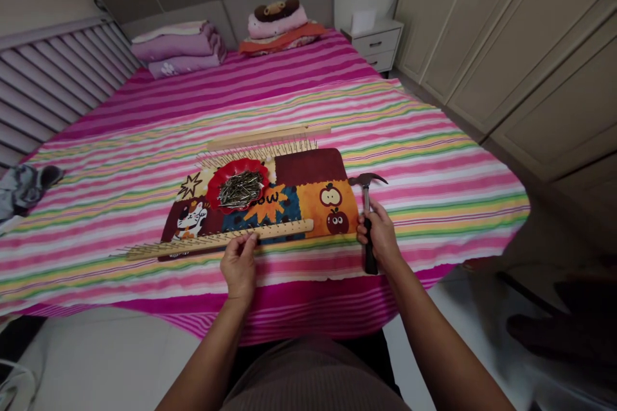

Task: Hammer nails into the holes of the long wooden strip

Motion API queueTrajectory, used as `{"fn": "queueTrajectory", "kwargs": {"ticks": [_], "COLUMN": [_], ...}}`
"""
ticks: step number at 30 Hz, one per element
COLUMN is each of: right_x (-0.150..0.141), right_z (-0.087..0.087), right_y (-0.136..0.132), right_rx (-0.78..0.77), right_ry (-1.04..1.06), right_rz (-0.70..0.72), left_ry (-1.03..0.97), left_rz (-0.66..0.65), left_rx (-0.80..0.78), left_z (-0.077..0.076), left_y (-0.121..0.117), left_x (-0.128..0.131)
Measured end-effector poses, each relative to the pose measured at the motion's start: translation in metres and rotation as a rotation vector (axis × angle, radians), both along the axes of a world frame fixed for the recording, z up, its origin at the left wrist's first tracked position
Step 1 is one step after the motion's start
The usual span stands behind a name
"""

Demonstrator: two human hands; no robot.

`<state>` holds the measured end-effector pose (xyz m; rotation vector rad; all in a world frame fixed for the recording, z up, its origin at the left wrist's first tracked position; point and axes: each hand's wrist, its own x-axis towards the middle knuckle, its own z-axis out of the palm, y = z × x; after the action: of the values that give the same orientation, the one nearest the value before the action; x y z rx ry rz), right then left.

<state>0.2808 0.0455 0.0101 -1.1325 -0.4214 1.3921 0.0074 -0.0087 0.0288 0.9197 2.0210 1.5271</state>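
My right hand (380, 231) is wrapped round the black grip of a claw hammer (367, 192), whose metal head points away from me. The fingertips of my left hand (240, 263) are pinched together at the near edge of a long wooden strip (284, 228); whatever they hold is too small to make out. Thin nails stand in rows along this strip, densest toward its left end. It lies across the front of a colourful patterned mat (313, 170). Beyond it, a red scalloped dish (215, 183) holds a heap of loose nails (241, 189).
A second wooden strip (270, 137) lies behind the mat, with a row of nails along it. Everything rests on a bed with a striped sheet (434, 167). Folded bedding (183, 48) is stacked at the headboard. A nightstand (378, 45) and wardrobe (511, 32) stand to the right.
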Motion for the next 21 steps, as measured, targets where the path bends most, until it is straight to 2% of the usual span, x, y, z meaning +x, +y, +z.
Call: {"fn": "queueTrajectory", "kwargs": {"ticks": [5, 14, 18, 21], "right_x": [0.0, -0.003, -0.011, -0.022], "right_z": [0.001, 0.0, 0.017, 0.041], "right_y": [-0.001, -0.001, -0.021, -0.049], "right_rx": [0.005, 0.006, 0.011, 0.132], "right_ry": [0.0, -0.044, -0.208, -0.332], "right_rz": [-0.004, -0.022, -0.018, 0.144], "left_ry": [0.022, 0.159, 0.265, 0.312], "left_rz": [-0.005, -0.048, -0.064, -0.07], "left_rx": [0.002, -0.004, 0.003, 0.011], "left_z": [0.003, -0.009, -0.005, -0.002], "left_y": [0.002, 0.005, 0.004, 0.004], "left_x": [0.005, 0.004, 0.006, 0.008]}}
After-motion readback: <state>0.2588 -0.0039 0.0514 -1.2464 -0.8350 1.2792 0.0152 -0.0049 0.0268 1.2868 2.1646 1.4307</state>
